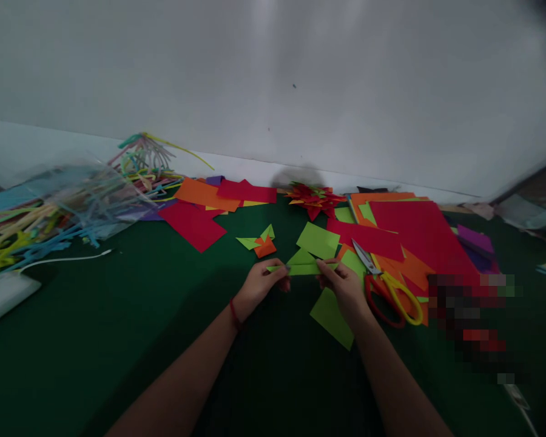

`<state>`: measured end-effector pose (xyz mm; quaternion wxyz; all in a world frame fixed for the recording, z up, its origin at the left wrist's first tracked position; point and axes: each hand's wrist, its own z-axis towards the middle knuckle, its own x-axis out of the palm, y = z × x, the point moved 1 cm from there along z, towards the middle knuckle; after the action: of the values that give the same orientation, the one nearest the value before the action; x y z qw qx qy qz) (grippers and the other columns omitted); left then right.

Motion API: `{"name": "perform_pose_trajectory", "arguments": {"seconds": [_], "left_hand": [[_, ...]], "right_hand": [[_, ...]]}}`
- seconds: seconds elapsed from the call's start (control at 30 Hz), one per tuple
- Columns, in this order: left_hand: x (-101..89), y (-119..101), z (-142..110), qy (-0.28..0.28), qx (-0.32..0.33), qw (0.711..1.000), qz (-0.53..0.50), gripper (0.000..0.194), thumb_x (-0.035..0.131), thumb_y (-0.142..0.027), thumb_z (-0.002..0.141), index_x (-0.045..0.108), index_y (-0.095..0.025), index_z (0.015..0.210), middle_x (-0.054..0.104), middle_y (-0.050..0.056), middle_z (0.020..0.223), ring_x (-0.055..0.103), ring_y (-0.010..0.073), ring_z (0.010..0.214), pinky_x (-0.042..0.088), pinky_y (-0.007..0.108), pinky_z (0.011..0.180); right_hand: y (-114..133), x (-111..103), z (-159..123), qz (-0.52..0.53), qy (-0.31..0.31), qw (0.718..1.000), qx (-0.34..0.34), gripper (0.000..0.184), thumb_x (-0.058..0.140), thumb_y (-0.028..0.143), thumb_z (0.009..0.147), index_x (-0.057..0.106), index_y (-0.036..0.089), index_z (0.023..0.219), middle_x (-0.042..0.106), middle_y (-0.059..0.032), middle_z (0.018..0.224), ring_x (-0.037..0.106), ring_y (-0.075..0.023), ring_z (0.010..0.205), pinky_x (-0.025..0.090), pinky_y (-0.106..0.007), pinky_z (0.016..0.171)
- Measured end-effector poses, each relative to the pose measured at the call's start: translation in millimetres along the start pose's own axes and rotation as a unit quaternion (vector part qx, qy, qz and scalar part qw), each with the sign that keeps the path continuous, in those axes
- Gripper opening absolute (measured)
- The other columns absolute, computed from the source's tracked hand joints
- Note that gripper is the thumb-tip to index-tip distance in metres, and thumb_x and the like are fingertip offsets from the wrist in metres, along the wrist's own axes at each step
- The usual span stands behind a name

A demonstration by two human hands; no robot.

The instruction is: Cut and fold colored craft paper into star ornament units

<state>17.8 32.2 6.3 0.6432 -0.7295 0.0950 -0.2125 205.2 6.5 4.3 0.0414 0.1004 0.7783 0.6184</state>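
Note:
Between my two hands a light green piece of folded paper [303,269] is stretched sideways, narrow and pointed at its ends. My left hand [264,280] pinches its left part, and my right hand [343,284] pinches the right part. Just behind it lies a light green paper square [318,241], and another green sheet [332,318] lies partly under my right hand. A small folded piece with an orange base [265,246] and green points sits beyond my left hand. Scissors [394,294] with red and yellow handles lie open to the right of my right hand.
A red, orange and green paper flower [313,199] stands by the wall. Red sheets [423,237] are stacked at right, and orange paper [204,195] lies at back left. Colourful pipe cleaners [73,200] fill the left side, near a white power strip [9,295].

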Motion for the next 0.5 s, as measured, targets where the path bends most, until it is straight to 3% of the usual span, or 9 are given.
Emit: {"name": "perform_pose_trajectory", "arguments": {"seconds": [0.2,0.33,0.5], "left_hand": [[2.2,3.0,1.4,0.003,-0.015,0.999,-0.035,0.025,0.053,-0.039,0.079,0.051,-0.015,0.072,0.060,0.000,0.057,0.056,0.0117,0.049,0.043,0.024,0.052],[3.4,3.4,1.2,0.036,0.011,0.999,0.010,0.030,0.051,-0.040,0.081,0.053,-0.013,0.069,0.059,0.001,0.056,0.055,0.0103,0.050,0.042,0.022,0.052],[2.8,4.5,-0.2,0.015,0.012,1.000,0.008,0.027,0.054,-0.037,0.079,0.053,-0.014,0.066,0.058,0.000,0.056,0.055,0.0097,0.050,0.042,0.022,0.054]], "right_hand": [[-2.4,0.4,0.1,-0.005,0.010,1.000,0.000,0.027,0.067,0.043,0.067,0.062,0.018,0.076,0.062,-0.0004,0.062,0.055,-0.0123,0.054,0.043,-0.026,0.052],[-1.8,2.4,-2.0,0.001,0.004,1.000,0.007,0.027,0.067,0.043,0.067,0.062,0.018,0.076,0.063,-0.0007,0.062,0.056,-0.0127,0.054,0.044,-0.026,0.052],[-1.7,8.3,-4.7,0.008,-0.001,1.000,0.022,0.030,0.070,0.045,0.063,0.063,0.019,0.077,0.061,0.0006,0.057,0.055,-0.0132,0.051,0.043,-0.026,0.049]]}}
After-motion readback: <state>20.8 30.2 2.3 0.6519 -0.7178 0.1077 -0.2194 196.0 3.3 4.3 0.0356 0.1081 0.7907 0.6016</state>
